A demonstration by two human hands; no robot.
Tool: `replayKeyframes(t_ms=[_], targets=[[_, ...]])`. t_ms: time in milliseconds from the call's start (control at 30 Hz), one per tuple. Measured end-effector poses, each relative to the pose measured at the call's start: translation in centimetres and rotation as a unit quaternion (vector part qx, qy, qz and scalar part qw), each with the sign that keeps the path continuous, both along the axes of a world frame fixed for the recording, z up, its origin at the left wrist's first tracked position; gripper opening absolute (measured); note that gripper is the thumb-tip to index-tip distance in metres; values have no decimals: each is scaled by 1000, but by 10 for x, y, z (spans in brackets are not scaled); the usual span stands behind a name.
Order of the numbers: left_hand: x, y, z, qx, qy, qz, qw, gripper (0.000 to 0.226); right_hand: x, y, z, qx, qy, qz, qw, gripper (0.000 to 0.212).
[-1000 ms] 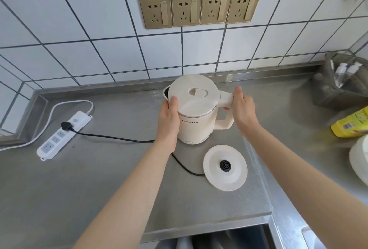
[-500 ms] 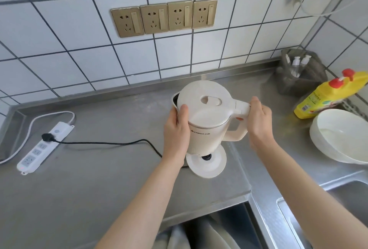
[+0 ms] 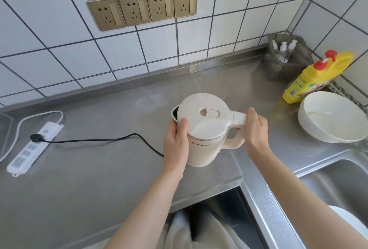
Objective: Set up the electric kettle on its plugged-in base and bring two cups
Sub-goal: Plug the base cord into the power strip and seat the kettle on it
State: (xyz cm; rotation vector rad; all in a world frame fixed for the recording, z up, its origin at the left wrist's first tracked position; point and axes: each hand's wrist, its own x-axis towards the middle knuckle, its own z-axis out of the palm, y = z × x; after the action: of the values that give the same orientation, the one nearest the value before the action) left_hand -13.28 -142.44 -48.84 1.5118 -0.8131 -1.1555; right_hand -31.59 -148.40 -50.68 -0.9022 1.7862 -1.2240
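Kettle [image 3: 201, 129] stands upright on the steel tabletop [image 3: 99, 179], held between both hands. The left hand [image 3: 176, 147] wraps the body on the spout side, thumb up against the lid rim, which steadies the vessel. The right hand [image 3: 256, 131] grips the top of the handle, giving control of rotation and height. The base is hidden under the kettle, so seating on its connector cannot be confirmed; the black cord [image 3: 103, 140] runs from behind the left hand to a plug in the power strip [image 3: 33, 149], well to the left of that hand. No cups are visible; a white bowl [image 3: 330, 117] sits to the right of the right hand.
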Motion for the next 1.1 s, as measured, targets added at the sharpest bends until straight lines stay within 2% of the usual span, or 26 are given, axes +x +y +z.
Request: replayKeyframes(t_ms=[167, 333, 767, 900, 1100], targets=[[-3, -2, 0, -12, -10, -11, 1000, 12, -7, 1, -2, -1, 8, 11, 1000, 48], [-1, -4, -3, -13, 4, -6, 1000, 37, -4, -2, 0, -15, 12, 16, 1000, 41], [3, -1, -14, 11, 12, -36, 999, 45, -9, 4, -8, -25, 34, 26, 999, 36], [4, -3, -18, 5, 43, -81, 996, 38, -8, 2, -9, -26, 30, 22, 999, 35], [6, -21, -18, -6, 46, -73, 996, 33, -4, -14, -8, -27, 26, 8, 999, 33]])
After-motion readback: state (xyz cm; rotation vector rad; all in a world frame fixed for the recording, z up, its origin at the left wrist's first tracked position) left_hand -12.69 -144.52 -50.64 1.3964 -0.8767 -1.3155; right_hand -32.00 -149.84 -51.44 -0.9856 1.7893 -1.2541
